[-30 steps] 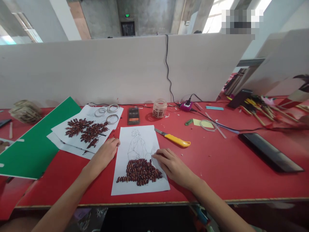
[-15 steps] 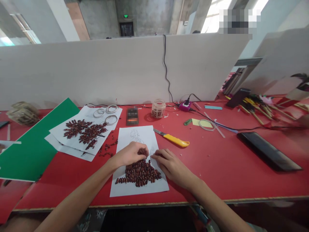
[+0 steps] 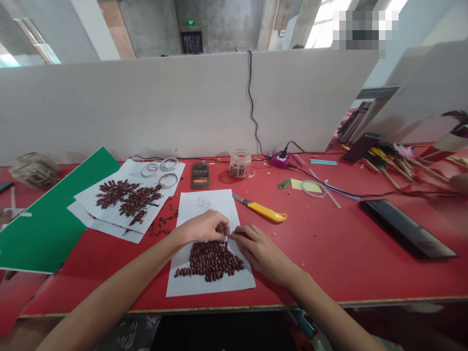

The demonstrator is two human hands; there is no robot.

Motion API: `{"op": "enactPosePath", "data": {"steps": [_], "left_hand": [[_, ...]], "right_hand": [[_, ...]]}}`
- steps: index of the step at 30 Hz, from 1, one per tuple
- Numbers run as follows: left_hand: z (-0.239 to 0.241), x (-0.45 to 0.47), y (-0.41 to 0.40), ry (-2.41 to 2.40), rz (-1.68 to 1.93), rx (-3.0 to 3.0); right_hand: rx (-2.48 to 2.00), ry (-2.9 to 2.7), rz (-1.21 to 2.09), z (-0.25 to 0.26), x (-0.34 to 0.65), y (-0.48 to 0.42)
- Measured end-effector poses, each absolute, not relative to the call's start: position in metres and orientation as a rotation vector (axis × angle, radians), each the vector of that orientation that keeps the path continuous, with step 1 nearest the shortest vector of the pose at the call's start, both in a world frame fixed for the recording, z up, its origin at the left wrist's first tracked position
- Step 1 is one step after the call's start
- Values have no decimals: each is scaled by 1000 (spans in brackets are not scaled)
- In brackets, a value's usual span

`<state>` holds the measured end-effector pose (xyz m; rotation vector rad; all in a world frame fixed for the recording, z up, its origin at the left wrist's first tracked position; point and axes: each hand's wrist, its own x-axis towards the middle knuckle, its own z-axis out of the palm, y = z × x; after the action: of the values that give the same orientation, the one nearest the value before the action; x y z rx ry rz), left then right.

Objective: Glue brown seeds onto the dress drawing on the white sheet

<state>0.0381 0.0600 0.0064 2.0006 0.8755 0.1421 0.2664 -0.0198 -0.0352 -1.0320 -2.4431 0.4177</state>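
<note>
A white sheet (image 3: 190, 287) with a line drawing of a figure lies on the red table (image 3: 329, 253) in front of me. Dark brown seeds (image 3: 212, 261) fill the lower part of the drawing. My left hand (image 3: 203, 226) rests on the middle of the sheet, its fingers pinched together just above the seeds. What the pinch holds is too small to see. My right hand (image 3: 256, 248) lies on the sheet's right edge, fingers curled and fingertips pressed down close to the left hand.
Left of the sheet lie loose seeds (image 3: 163, 223), papers with a seed tree picture (image 3: 126, 197), wire rings (image 3: 161, 168) and a green board (image 3: 47, 219). A yellow utility knife (image 3: 261, 208), small jar (image 3: 240, 163), black slab (image 3: 405, 229), cables and sticks lie right and behind.
My left hand has moved from the sheet's upper left corner onto the drawing, closing into a pinch by my right hand. Loose seeds show where it rested. The right hand has barely moved.
</note>
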Motion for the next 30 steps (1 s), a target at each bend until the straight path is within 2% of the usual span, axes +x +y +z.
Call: {"op": "enactPosePath", "data": {"steps": [15, 30], "left_hand": [[19, 37, 33, 991, 184, 2132], [18, 46, 49, 896, 65, 2195]], "right_hand": [[-1020, -2436, 408, -37, 267, -20], [-1006, -2441, 394, -36, 267, -19]]}}
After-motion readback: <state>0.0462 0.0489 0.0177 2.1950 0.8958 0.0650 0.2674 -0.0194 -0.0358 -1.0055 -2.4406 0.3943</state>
